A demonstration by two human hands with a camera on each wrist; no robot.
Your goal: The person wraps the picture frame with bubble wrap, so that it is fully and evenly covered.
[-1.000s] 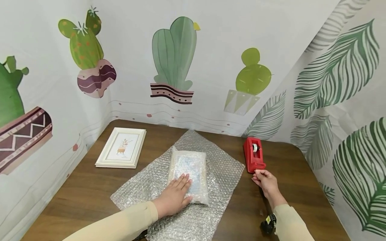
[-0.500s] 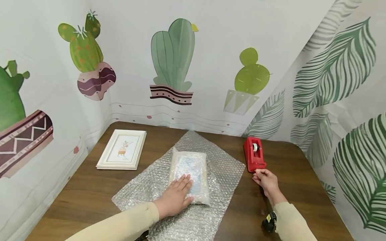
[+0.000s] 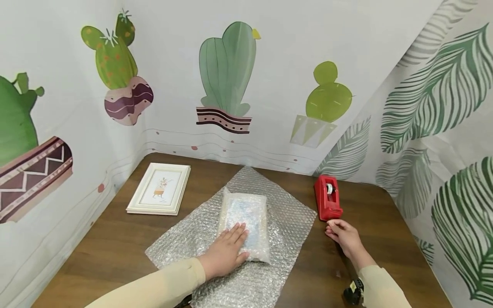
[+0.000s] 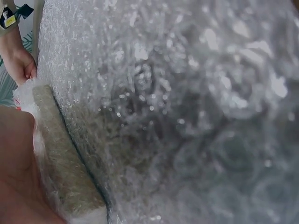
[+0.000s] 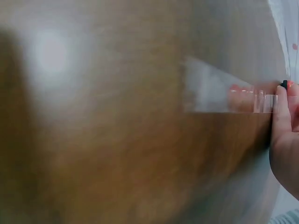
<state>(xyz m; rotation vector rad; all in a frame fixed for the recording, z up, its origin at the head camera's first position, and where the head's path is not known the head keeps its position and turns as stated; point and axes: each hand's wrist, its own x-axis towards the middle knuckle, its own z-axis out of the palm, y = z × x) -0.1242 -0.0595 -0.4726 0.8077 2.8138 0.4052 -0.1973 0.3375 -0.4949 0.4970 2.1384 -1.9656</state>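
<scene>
A flat, picture-like item in bubble wrap (image 3: 250, 205) lies on a larger sheet of bubble wrap (image 3: 286, 214), mid-table in the head view. My left hand (image 3: 225, 254) rests on the parcel's lower left part, fingers straight. The left wrist view shows the parcel's thick side (image 4: 70, 154) beside that hand. At right, my right hand (image 3: 346, 239) is just in front of a red tape dispenser (image 3: 331, 213), thumb and fingertips together. The right wrist view shows those fingers pinching a clear strip of tape (image 5: 212, 93), which sticks out from them over the wood.
A white picture frame (image 3: 142, 203) with a plant print lies at the table's back left. The brown table (image 3: 104, 239) meets a wall covering (image 3: 277, 85) printed with cacti and leaves. A black wrist camera (image 3: 352, 293) is on the right wrist.
My right hand has drawn slightly away from the tape dispenser, toward the front right. My left hand stays on the parcel; the head view has shifted a little.
</scene>
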